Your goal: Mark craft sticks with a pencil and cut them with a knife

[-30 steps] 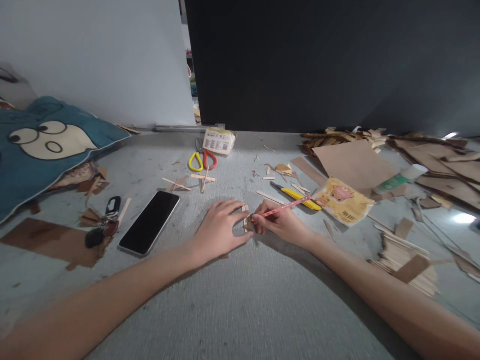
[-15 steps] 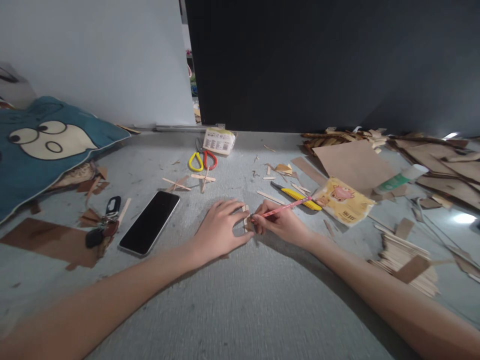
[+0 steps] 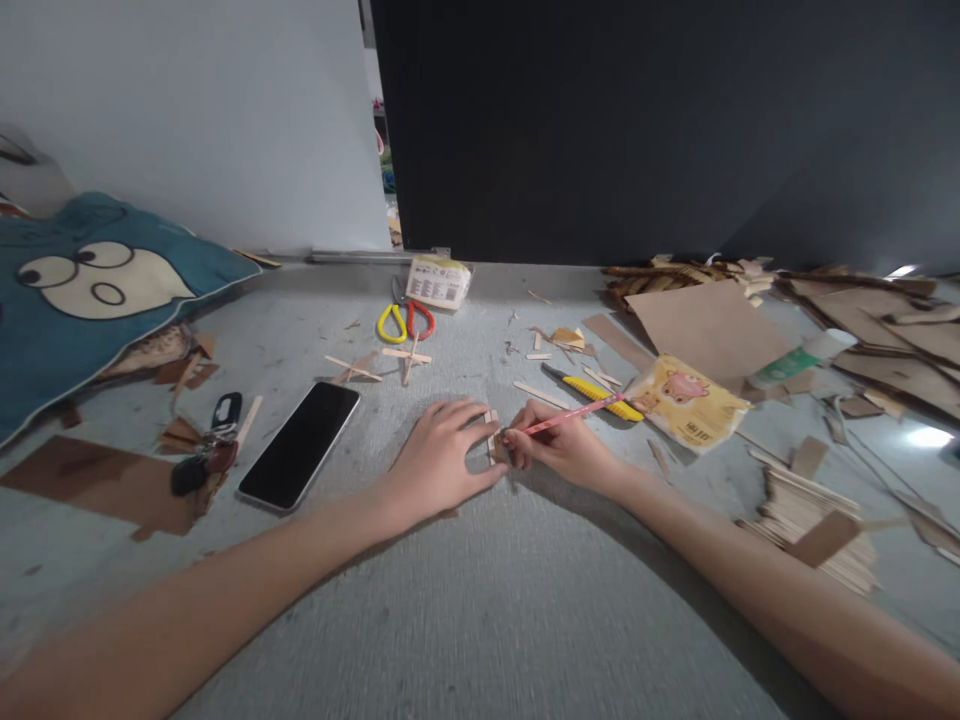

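At the middle of the table, my left hand (image 3: pixel 442 455) lies low with its fingers curved and its thumb apart, their tips holding a small tan piece, wood or cardboard (image 3: pixel 493 436), against the surface. The piece is mostly hidden by the hands. My right hand (image 3: pixel 562 450) is closed around a pink pencil (image 3: pixel 574 413) in a writing grip. Its point meets the small piece between the two hands. Just beyond the right hand lie a yellow utility knife (image 3: pixel 600 395) and a thin wooden stick (image 3: pixel 540 394).
Left are a phone (image 3: pixel 301 446), keys (image 3: pixel 217 440) and a blue cushion (image 3: pixel 97 290). Farther back lie scissors (image 3: pixel 406 322), crossed sticks (image 3: pixel 409 358) and a small packet (image 3: pixel 439 283). Right are a yellow packet (image 3: pixel 686 405), a glue stick (image 3: pixel 802 360), cardboard (image 3: pixel 709 325) and piled sticks (image 3: pixel 810 515).
The right hand's fingers and the pencil tip have shifted very slightly at the small piece. Everything else stays where it was.
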Tool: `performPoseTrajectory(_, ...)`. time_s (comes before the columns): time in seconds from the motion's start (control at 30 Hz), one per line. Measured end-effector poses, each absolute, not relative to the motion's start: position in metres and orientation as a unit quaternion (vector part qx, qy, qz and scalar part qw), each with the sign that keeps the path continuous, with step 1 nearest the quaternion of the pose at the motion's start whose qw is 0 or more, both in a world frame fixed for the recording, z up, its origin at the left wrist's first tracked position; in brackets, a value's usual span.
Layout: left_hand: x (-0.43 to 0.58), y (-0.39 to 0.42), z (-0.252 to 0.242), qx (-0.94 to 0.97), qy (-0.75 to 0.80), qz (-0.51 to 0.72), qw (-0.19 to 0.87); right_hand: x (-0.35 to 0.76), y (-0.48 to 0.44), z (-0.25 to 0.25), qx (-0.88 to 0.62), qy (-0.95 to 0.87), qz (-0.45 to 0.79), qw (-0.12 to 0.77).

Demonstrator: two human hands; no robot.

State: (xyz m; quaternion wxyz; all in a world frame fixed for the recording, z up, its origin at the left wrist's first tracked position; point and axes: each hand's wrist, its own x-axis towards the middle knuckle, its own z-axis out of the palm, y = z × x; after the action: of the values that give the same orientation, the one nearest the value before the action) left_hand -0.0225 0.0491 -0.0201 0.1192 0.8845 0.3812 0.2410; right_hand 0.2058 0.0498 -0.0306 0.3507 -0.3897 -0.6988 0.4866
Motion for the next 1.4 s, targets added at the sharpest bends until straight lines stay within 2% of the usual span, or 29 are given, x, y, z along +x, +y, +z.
performPoseTrajectory(1.4,-0.0222,0.0486,-0.0188,0.883,0.382,0.238,0.135,0.2047,0.0489,-0.0293,-0.403,-0.704,0.473,0.344)
